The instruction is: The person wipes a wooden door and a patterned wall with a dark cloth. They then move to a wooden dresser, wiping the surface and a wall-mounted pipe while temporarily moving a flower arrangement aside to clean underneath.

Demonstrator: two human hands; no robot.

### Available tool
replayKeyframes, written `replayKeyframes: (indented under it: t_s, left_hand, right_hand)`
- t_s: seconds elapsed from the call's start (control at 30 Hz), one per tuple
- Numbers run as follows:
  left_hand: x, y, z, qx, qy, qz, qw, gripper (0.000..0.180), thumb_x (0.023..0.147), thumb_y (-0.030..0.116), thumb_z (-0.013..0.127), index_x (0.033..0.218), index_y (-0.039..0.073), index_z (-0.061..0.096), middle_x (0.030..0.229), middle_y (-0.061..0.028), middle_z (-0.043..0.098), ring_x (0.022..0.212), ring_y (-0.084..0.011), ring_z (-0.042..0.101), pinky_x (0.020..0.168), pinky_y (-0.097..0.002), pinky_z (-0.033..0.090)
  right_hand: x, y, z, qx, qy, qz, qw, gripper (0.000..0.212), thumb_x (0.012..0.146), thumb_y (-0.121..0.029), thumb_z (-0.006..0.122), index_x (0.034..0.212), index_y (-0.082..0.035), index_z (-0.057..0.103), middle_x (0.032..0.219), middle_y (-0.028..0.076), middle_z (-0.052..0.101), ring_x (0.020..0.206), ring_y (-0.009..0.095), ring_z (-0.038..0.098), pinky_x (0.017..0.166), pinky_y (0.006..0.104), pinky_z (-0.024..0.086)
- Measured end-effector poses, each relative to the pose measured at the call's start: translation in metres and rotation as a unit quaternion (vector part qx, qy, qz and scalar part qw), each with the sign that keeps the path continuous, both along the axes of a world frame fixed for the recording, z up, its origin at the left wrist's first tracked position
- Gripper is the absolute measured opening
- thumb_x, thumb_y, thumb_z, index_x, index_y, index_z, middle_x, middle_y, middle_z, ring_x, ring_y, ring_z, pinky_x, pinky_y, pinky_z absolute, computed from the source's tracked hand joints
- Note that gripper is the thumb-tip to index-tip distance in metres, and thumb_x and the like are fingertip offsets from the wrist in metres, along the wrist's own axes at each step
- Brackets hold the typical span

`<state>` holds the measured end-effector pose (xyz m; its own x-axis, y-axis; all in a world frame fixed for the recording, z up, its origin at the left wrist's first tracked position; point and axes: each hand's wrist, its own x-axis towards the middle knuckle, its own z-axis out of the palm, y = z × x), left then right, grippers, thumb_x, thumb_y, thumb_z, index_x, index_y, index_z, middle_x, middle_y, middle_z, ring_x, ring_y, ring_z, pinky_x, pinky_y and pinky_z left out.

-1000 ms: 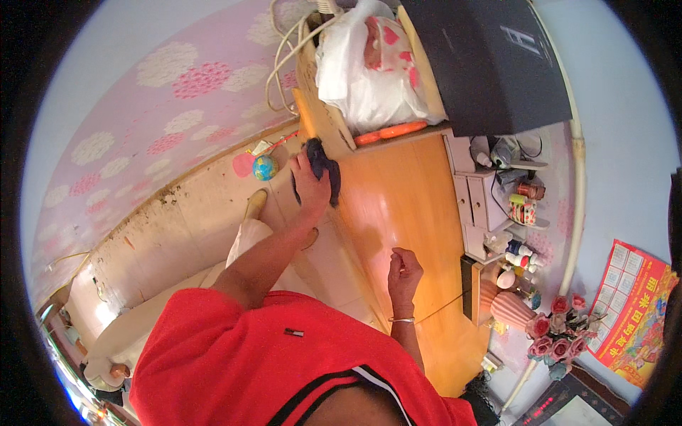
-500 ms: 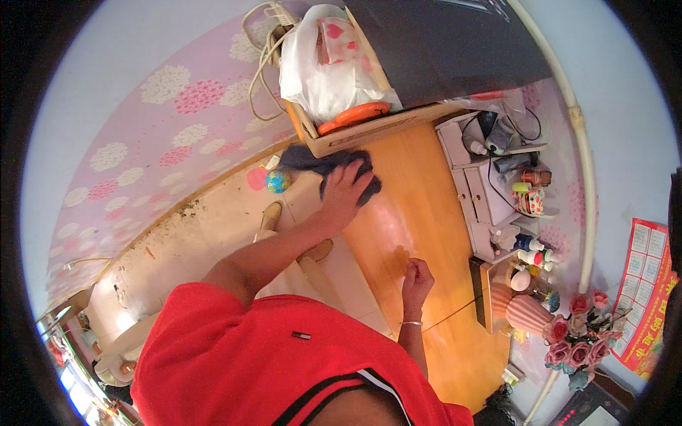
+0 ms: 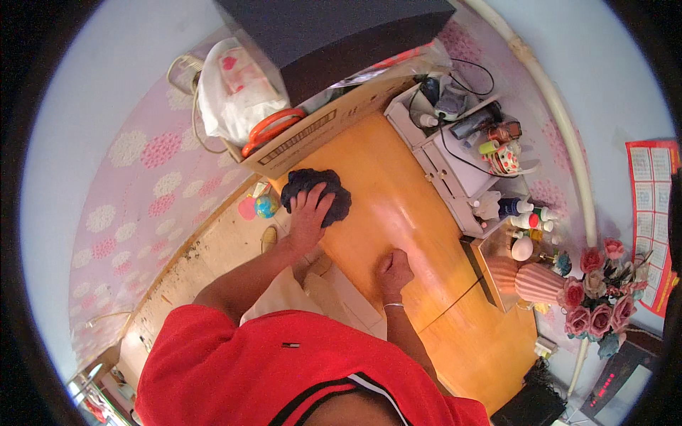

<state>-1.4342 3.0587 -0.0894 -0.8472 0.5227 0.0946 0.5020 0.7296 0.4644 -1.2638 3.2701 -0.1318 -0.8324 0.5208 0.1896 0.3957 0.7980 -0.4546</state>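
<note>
From my remote station I record the left hand [image 3: 310, 213] pressed flat, fingers spread wide, on a dark crumpled cloth [image 3: 317, 193] that lies on the orange wooden tabletop [image 3: 398, 206]. The cloth sits toward the 11 o'clock corner of the tabletop, just beside a cardboard box [image 3: 320, 131] that borders it at 12 o'clock. The palm covers the cloth's lower left part; dark folds show past the fingertips at 12 and 3 o'clock.

The right hand [image 3: 393, 271] rests on the same tabletop at about 5 o'clock from the cloth, well apart from it. Its fingers are curled in, nearly a fist; I cannot tell whether anything is enclosed. A thin bangle [image 3: 393, 305] circles that wrist.

On the box rim lies an orange looped handle [image 3: 268, 126], with a white plastic bag [image 3: 231, 92] behind it at 11 o'clock. A large dark block [image 3: 334, 35] stands at 12 o'clock.

At 3 o'clock from the cloth a white shelf unit [image 3: 447, 170] carries cables, small bottles and a patterned cup [image 3: 503, 157]. At 4 o'clock stand a ribbed pink vase [image 3: 543, 282] and pink artificial roses [image 3: 600, 298].

At 9 o'clock from the cloth, off the table's edge, a small globe-like ball [image 3: 266, 206] is seen on the floor. I wear a red shirt [image 3: 249, 369].
</note>
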Motion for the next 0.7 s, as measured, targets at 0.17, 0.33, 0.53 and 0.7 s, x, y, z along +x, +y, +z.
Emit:
replayKeyframes:
  t_s: [0.17, 0.33, 0.53, 0.7]
  left_hand:
    - [-0.106, 0.092, -0.014, 0.052, 0.095, -0.054, 0.993, 0.086, 0.061, 0.004, 0.08, 0.139, 0.01, 0.043, 0.144, -0.0154, 0.036, 0.122, -0.0413, 0.04, 0.096, -0.0554, 0.035]
    - [-0.148, 0.149, -0.017, 0.025, 0.068, -0.054, 0.996, 0.078, 0.064, 0.006, 0.08, 0.135, 0.011, 0.047, 0.143, -0.0155, 0.039, 0.123, -0.0408, 0.041, 0.098, -0.0538, 0.038]
    - [-0.046, 0.055, -0.005, 0.008, 0.066, -0.117, 0.991, 0.065, 0.065, 0.008, 0.079, 0.125, 0.013, 0.054, 0.139, -0.0125, 0.042, 0.118, -0.039, 0.042, 0.095, -0.0557, 0.037]
    - [-0.013, 0.043, 0.0, -0.011, 0.06, -0.112, 0.992, 0.075, 0.061, 0.009, 0.082, 0.129, 0.012, 0.051, 0.138, -0.0145, 0.042, 0.116, -0.0378, 0.043, 0.093, -0.0533, 0.036]
  right_hand:
    - [0.0, -0.003, 0.009, -0.016, -0.005, 0.008, 1.0, 0.005, 0.082, -0.01, 0.057, 0.086, -0.009, 0.06, 0.083, 0.012, 0.063, 0.068, 0.033, 0.062, 0.056, 0.0426, 0.048]
    - [-0.004, -0.005, 0.021, -0.017, 0.006, 0.017, 1.0, 0.008, 0.08, -0.014, 0.058, 0.086, -0.01, 0.059, 0.079, 0.014, 0.059, 0.066, 0.035, 0.061, 0.055, 0.0461, 0.047]
    - [0.0, 0.0, 0.011, -0.041, -0.017, -0.005, 0.999, 0.009, 0.079, -0.009, 0.057, 0.088, -0.009, 0.06, 0.082, 0.012, 0.061, 0.069, 0.034, 0.061, 0.056, 0.0445, 0.046]
    - [0.003, -0.001, 0.008, -0.009, 0.003, 0.006, 1.0, 0.012, 0.077, -0.009, 0.058, 0.089, -0.011, 0.06, 0.083, 0.011, 0.061, 0.069, 0.033, 0.061, 0.056, 0.0454, 0.046]
